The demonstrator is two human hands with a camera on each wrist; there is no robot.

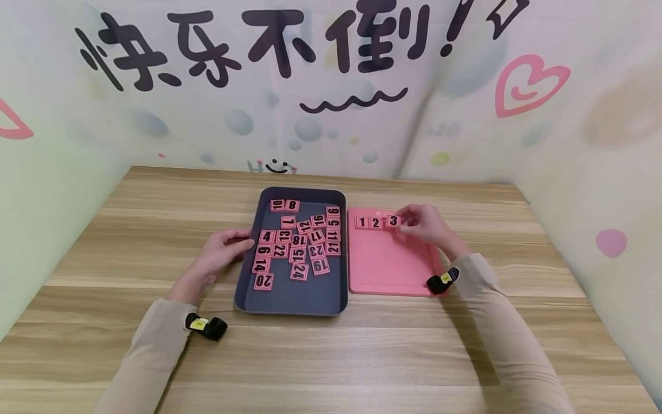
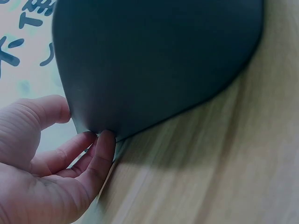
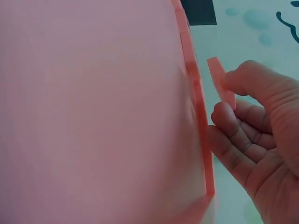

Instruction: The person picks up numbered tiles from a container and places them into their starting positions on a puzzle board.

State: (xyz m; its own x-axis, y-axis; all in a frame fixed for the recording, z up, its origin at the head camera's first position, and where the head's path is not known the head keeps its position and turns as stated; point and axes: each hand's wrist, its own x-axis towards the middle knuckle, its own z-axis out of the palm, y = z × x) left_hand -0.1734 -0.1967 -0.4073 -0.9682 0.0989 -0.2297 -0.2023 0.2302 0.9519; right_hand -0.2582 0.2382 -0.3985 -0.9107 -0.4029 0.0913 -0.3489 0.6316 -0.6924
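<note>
My left hand (image 1: 223,252) holds the left side of a dark grey tray (image 1: 320,296), thumb at the rim and fingertips against the outer wall (image 2: 154,60). Several pink number tiles (image 1: 264,281) lie face up inside, turned various ways. With thumb and fingers, my right hand (image 1: 425,224) pinches a pink tile marked 3 (image 1: 393,221) by its right side. That tile (image 3: 219,79) is tilted close over the top edge of a pink board (image 1: 393,259). Tiles 1 (image 1: 361,222) and 2 (image 1: 376,223) stand side by side along that edge, left of the 3.
Tray and board lie next to each other on a wood-grain table (image 1: 362,368). A printed cloth backdrop (image 1: 331,132) rises behind the table and along both sides. Each wrist wears a black camera band (image 1: 207,326).
</note>
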